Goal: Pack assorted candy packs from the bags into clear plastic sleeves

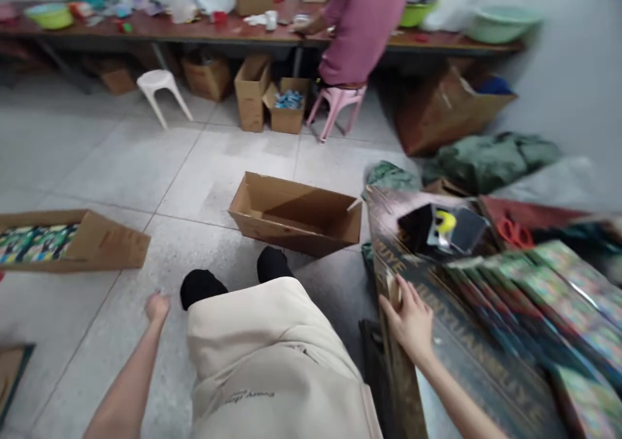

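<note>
My left hand point(158, 308) hangs over the floor beside my black shoe, its fingers curled closed; nothing shows in it. At the near edge of the table on my right, my right hand point(412, 319) has its fingers closed around a small tan piece point(393, 290), blurred and too unclear to name. Under that hand lies a dark printed board point(451, 342) with gold lettering. Stacked colourful boxes point(549, 296) stand on it, smeared by motion. Beyond them are a black and clear packet with a yellow patch point(444, 222) and red-handled scissors point(515, 233).
An open cardboard box point(291, 215) stands on the floor ahead of my feet. Another carton point(111, 241) at left holds green packs. Farther back, a person in pink point(364, 24) sits on a pink stool point(335, 109) at a long bench point(194, 32). A white stool point(160, 83) stands nearby.
</note>
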{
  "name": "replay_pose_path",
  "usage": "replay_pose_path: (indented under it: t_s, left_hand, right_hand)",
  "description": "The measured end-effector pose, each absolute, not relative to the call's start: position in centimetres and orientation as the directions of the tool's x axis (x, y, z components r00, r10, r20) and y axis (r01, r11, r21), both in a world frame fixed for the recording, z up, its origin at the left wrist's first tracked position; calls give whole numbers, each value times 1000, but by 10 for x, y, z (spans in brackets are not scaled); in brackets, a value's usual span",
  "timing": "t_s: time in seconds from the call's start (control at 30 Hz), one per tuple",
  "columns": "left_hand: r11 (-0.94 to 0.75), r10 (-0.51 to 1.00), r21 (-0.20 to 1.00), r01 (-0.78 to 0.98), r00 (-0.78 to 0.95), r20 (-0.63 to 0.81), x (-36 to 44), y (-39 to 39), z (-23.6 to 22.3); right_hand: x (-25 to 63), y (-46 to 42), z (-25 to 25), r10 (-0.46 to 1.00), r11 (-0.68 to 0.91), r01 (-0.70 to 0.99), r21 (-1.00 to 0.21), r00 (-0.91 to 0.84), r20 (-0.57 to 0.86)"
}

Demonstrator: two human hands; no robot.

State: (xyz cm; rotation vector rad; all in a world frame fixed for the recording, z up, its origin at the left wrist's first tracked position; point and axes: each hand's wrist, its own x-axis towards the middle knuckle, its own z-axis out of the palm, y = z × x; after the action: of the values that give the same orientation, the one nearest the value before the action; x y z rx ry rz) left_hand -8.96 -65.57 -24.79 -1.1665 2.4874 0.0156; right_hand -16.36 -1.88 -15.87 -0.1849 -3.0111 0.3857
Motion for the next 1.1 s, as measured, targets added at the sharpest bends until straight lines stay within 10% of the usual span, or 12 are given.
replay_pose_path:
  t_s: [0.2, 0.43, 0.87, 1.1]
  left_hand:
    - [989, -146, -16, -147, -953, -266, -314, -511, -265]
    - [914, 397, 59, 402, -854, -335, -376, -362, -281]
    - [833, 423, -81, 547, -724, -545, -356, -274, -261]
    - [844, 278, -259, 470, -796, -538, -260, -245, -238]
  right_hand:
    - [-166, -2, -148, 183, 957, 157, -245, -980, 84]
    - [-167, -22, -118, 231, 949, 223, -224, -973, 10]
    - [78, -32, -108, 529, 764, 602, -232, -790, -310]
    - [103, -34, -137, 547, 758, 551, -350, -828, -120]
